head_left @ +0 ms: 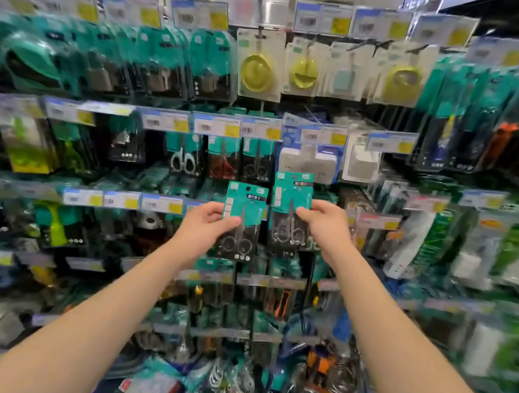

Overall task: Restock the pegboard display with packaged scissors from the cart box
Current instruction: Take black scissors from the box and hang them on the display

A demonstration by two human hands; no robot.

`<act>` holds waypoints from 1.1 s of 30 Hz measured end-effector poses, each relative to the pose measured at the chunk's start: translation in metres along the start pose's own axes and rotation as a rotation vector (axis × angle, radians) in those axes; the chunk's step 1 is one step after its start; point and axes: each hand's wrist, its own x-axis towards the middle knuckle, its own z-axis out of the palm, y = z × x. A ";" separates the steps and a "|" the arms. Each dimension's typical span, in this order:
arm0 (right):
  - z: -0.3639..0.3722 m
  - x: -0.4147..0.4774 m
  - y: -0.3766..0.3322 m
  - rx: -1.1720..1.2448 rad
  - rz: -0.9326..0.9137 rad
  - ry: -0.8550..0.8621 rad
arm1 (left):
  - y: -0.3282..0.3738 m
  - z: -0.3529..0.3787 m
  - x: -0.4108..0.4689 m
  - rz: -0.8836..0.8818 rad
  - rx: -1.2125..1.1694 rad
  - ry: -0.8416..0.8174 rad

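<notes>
Setting: shop aisle under ceiling spotlights, with a pegboard display (292,141) packed in rows of hanging packs and price tags (218,126); the edges of the view are being smeared by blur.

Left hand: the left hand (205,225) is being held up before the display, clamped on a teal-carded scissors pack (243,224), thumb across the front of the card, fingers behind it.

Right hand: the right hand (324,223) is being held a little higher, closed on a second scissors pack (289,213), pinched at its right edge.

Task items: both packs are being carried upright, side by side and just apart, in front of the middle rows; neither is seen to be on a peg yet.

Target row: similar scissors (223,162) are being shown hanging just above the two packs, under the tags.

Cart box: only a jumble of bagged goods (226,386) is being seen at the bottom; the box itself cannot be made out.

Step in hand: judged as the hanging step, with two packs being brought to their peg.

Next move: the punched hole at the top of one card is likely needing to be lined up with the free end of the matching peg, then slid back; which peg is meant cannot be told through the blur.
</notes>
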 end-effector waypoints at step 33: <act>0.080 0.093 -0.051 0.134 -0.127 -0.041 | -0.009 -0.063 0.081 0.113 -0.162 0.039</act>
